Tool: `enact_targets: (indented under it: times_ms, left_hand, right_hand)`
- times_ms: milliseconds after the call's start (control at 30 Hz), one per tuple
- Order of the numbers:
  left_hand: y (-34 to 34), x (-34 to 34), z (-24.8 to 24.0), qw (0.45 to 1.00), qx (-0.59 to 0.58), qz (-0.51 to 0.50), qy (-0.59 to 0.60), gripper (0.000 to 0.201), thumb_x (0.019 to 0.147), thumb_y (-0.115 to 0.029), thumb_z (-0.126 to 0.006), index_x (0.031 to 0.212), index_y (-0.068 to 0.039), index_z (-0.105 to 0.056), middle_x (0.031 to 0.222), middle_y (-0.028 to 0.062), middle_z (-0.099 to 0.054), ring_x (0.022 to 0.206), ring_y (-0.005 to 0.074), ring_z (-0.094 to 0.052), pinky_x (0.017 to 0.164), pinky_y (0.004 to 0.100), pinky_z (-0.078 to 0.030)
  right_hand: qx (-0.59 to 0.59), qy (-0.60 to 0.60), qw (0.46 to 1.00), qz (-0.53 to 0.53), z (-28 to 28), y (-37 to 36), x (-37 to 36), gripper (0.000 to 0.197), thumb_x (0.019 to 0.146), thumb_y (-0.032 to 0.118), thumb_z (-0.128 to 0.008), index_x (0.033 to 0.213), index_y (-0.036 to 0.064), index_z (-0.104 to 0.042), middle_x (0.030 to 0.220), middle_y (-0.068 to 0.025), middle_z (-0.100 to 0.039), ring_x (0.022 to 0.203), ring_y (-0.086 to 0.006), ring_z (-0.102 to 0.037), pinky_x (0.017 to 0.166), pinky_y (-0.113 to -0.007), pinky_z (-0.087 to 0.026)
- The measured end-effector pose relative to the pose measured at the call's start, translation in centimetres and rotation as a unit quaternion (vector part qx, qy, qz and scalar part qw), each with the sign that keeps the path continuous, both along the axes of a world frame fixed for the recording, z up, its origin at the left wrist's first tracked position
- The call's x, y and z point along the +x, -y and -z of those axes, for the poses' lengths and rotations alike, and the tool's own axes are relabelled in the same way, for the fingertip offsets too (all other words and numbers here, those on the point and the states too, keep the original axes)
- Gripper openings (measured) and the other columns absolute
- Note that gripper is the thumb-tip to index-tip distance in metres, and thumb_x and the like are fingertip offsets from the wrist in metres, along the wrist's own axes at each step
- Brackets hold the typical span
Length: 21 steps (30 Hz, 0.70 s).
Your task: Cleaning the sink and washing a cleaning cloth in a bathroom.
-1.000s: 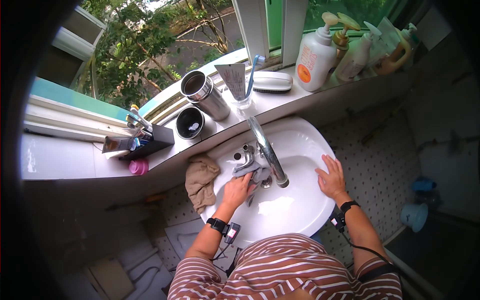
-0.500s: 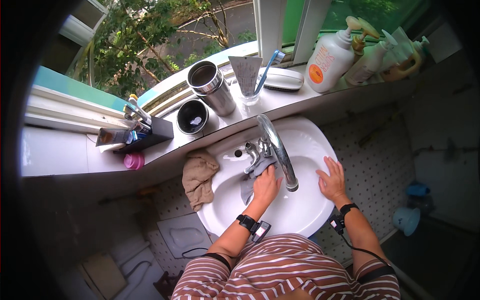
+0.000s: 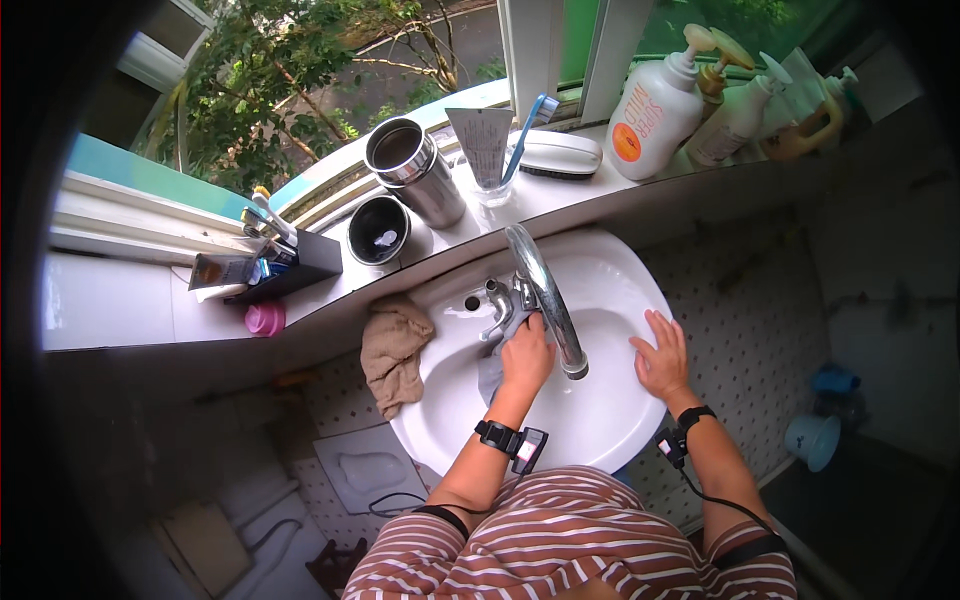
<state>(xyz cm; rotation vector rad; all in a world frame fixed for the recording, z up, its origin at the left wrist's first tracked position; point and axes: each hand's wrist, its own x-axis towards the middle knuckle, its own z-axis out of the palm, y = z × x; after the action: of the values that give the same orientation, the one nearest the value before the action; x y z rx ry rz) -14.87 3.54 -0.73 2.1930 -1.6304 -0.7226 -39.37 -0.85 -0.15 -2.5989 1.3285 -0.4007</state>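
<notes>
My left hand (image 3: pixel 527 355) is closed on a grey cloth (image 3: pixel 491 372) and presses it against the sink near the foot of the faucet; the fingertips are partly hidden. The curved chrome faucet (image 3: pixel 540 285) arches just right of that hand. With fingers stretched out, my right hand (image 3: pixel 662 358) rests on the right rim of the white sink (image 3: pixel 620 265). Left of the faucet's base is a small metal tap (image 3: pixel 496 295). A brown cloth (image 3: pixel 394 352) hangs over the sink's left edge.
Along the window ledge stand a steel flask (image 3: pixel 415 175), a dark-lined cup (image 3: pixel 380 231), a glass (image 3: pixel 493 192) with a tube and toothbrush, a white brush (image 3: pixel 560 154) and several pump bottles (image 3: pixel 655 120). A black toothbrush holder (image 3: pixel 305 268) and pink item (image 3: pixel 265 318) are at left.
My left hand has shifted slightly, with the grey cloth still under it and its wrist turned a little. My right hand stays on the rim. The whole view has moved slightly.
</notes>
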Motion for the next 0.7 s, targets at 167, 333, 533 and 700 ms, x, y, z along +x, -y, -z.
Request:
enact_targets:
  times_ms: [167, 333, 533, 700]
  left_hand:
    - [0.1, 0.8, 0.0, 1.000, -0.017, 0.011, 0.002, 0.038, 0.073, -0.024, -0.060, 0.104, -0.009, -0.045, 0.086, 0.0199, -0.058, 0.079, 0.0411, -0.057, 0.063, 0.0467, -0.046]
    - [-0.3, 0.1, 1.8, 0.999, -0.047, 0.001, 0.026, 0.036, 0.069, -0.013, -0.068, 0.095, -0.002, -0.046, 0.088, 0.0203, -0.055, 0.074, 0.0396, -0.059, 0.061, 0.0469, -0.049]
    - [-0.1, 0.6, 0.6, 1.000, -0.014, 0.012, -0.001, 0.035, 0.069, -0.012, -0.067, 0.097, -0.004, -0.047, 0.087, 0.0198, -0.056, 0.073, 0.0401, -0.059, 0.062, 0.0478, -0.049]
    - [-0.3, 1.0, 0.8, 0.999, -0.014, 0.029, 0.006, 0.036, 0.069, -0.013, -0.066, 0.099, -0.005, -0.047, 0.087, 0.0202, -0.057, 0.072, 0.0393, -0.059, 0.061, 0.0466, -0.049]
  right_hand:
    - [-0.008, 0.002, 1.000, -0.005, 0.1, 0.1, -0.3, 0.021, 0.068, 0.007, -0.059, 0.088, 0.0115, -0.066, 0.128, -0.0166, -0.043, 0.122, -0.0305, -0.037, 0.101, -0.045, -0.028]
    - [-0.004, 0.002, 1.000, -0.005, 0.3, -0.1, 0.0, 0.021, 0.068, 0.007, -0.060, 0.088, 0.0117, -0.066, 0.128, -0.0169, -0.043, 0.122, -0.0304, -0.037, 0.101, -0.045, -0.028]
    - [-0.010, -0.001, 1.000, -0.004, 0.4, 0.0, -0.4, 0.022, 0.068, 0.008, -0.060, 0.088, 0.0118, -0.066, 0.128, -0.0174, -0.043, 0.123, -0.0305, -0.037, 0.102, -0.046, -0.027]
    - [-0.010, -0.010, 1.000, -0.012, 0.0, 0.0, -0.1, 0.021, 0.069, 0.008, -0.059, 0.088, 0.0121, -0.066, 0.130, -0.0174, -0.042, 0.123, -0.0305, -0.036, 0.102, -0.046, -0.027]
